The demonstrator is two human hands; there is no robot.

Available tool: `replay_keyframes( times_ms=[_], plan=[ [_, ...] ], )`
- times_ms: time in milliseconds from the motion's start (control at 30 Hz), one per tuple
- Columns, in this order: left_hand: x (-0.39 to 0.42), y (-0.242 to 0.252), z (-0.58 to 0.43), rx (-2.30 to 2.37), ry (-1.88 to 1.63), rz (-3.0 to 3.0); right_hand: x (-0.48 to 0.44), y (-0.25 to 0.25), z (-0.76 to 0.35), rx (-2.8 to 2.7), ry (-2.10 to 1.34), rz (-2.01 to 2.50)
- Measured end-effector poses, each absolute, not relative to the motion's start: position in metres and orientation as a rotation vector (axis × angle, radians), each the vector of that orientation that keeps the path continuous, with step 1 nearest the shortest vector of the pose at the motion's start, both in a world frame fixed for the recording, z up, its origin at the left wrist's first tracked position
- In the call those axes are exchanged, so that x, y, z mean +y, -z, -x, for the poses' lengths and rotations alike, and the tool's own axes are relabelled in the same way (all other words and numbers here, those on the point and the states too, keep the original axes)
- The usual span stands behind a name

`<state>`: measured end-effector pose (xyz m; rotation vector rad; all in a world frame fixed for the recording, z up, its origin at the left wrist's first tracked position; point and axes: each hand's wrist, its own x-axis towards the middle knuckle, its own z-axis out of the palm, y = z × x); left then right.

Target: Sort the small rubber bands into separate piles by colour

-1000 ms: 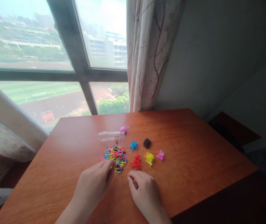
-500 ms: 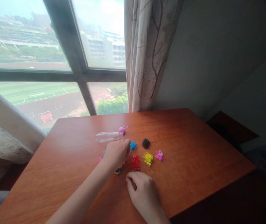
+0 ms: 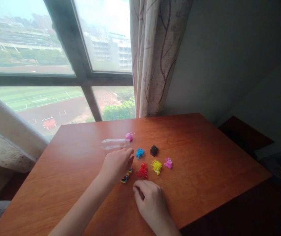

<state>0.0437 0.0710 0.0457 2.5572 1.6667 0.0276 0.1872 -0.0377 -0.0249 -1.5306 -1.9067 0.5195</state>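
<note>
Over a mixed-colour heap of small looped plastic pieces, possibly paper clips, hovers my left hand. Its fingers bend downward and their tips are hidden, so I cannot tell what they hold. Just right of it lies a blue pile. My right hand rests on the table, loosely curled, with nothing visible in it. In front of its fingers is a red pile. Beyond that are a yellow pile, a pink pile and a black pile.
A clear plastic bottle lies on its side behind my left hand, near a pink cap with a loop. The wooden table reaches to a window and a patterned curtain.
My left hand has moved left and slightly toward me, away from the blue pile, which now shows fully. My right hand stays where it was.
</note>
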Motion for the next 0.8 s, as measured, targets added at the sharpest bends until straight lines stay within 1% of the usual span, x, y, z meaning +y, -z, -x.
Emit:
replay_keyframes(
  times_ms=[167, 300, 633, 800],
  plan=[
    [0.044, -0.051, -0.016, 1.690, -0.030, -2.519, -0.037, 0.027, -0.187, -1.925, -0.501, 1.531],
    [0.022, -0.046, 0.005, 1.712, -0.184, -2.451, -0.038, 0.026, -0.188, -1.952, -0.467, 1.546],
    [-0.019, 0.000, 0.026, 1.611, -0.551, -2.321, -0.038, 0.025, -0.185, -2.001, -0.353, 1.578],
    [-0.025, 0.009, 0.022, 1.534, -0.616, -2.258, -0.035, 0.023, -0.177, -2.054, -0.344, 1.594]
  ],
)
